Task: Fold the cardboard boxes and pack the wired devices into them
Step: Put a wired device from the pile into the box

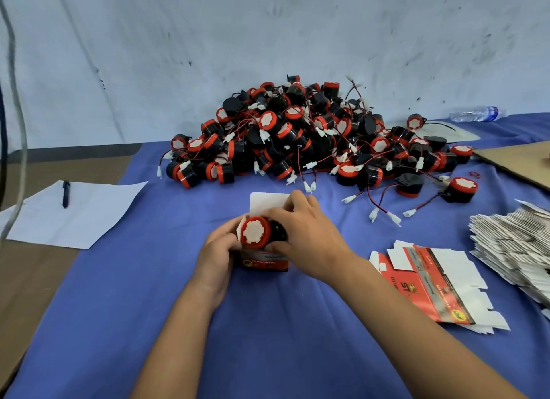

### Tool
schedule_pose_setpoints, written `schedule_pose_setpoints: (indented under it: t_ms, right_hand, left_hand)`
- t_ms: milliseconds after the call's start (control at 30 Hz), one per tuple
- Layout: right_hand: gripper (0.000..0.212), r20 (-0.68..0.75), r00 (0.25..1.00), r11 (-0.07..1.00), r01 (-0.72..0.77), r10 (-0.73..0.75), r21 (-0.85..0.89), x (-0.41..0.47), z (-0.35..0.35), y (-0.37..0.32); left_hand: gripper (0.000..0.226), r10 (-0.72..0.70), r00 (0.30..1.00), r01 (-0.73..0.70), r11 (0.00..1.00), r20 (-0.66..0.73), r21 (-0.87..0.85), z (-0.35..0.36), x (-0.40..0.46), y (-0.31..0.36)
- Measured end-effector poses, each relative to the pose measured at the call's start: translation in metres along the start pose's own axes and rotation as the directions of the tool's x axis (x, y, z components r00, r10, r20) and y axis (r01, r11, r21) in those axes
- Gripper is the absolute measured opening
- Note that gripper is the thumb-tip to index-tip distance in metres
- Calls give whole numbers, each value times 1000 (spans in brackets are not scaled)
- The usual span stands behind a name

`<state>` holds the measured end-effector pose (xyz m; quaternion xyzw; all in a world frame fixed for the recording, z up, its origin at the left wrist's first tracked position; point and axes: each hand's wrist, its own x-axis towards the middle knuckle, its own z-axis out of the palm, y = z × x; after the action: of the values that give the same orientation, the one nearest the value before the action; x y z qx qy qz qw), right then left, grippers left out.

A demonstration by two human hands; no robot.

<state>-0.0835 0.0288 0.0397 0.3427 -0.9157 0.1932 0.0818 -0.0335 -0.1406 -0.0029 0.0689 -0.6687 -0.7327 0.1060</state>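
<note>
A small red cardboard box [265, 261] stands on the blue cloth, its white lid flap [265, 203] raised behind. My left hand [218, 251] grips the box's left side. A round black device [256, 231] with a red rim and white face sits tilted in the box's open top, and my right hand [306, 235] holds it from the right, fingers curled over its back. A big heap of the same wired devices [303, 133] lies behind. Flat unfolded red-and-white boxes [431, 285] lie to the right.
A tall stack of flat box blanks [515, 250] sits at the right edge. A white sheet [74, 211] with a pen [66, 193] lies at the left. A water bottle [476, 113] and a brown cardboard sheet [518, 160] are at the back right. Loose white connectors trail from the heap.
</note>
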Motion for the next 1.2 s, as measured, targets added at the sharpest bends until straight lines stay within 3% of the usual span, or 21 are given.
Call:
schedule_pose_setpoints:
  t_ms: [67, 167, 267, 400, 533, 633, 767, 900, 1000, 1133, 1200]
  right_hand:
    - [51, 34, 999, 1000, -14, 14, -13, -2, 3, -3]
    - [47, 120, 992, 997, -26, 35, -78, -5, 2, -4]
    - [45, 218, 976, 997, -12, 29, -79, -8, -5, -3]
    - [44, 55, 989, 988, -131, 136, -87, -9, -22, 2]
    - [6, 3, 993, 960, -113, 118, -255, -10, -27, -14]
    - [28, 21, 992, 935, -113, 127, -335, -12, -20, -35]
    - [17, 42, 988, 894, -117, 149, -432, -9, -8, -57]
    - [13, 43, 982, 852, -137, 184, -505, 0, 0, -65]
    - [14, 32, 971, 875, -200, 238, -441, 10, -2, -56]
    - [16, 101, 961, 934, -220, 257, -282, 22, -2, -39]
    - [27, 85, 965, 945, -223, 249, -239, 20, -1, -36]
  left_hand:
    - [45, 15, 998, -14, 1000, -61, 10, 6, -2, -1]
    - [25, 109, 984, -85, 981, -137, 176, 19, -5, -7]
    - [23, 109, 963, -46, 968, -246, 248, 20, -2, -12]
    - [13, 153, 950, -51, 937, -274, 347, 22, -2, -14]
    - [4, 208, 946, -88, 903, -249, 421, 28, -3, -17]
    - [10, 237, 932, -93, 887, -274, 452, 31, -3, -17]
    - [29, 192, 910, -24, 909, -368, 417, 36, -3, -19]
    - [35, 204, 895, -15, 902, -396, 432, 37, -4, -19]
    - [33, 185, 901, -14, 917, -392, 400, 37, -5, -18]
    - [13, 151, 911, -28, 951, -384, 307, 35, -3, -16]
    - [15, 98, 920, -14, 976, -381, 219, 37, -3, -17]
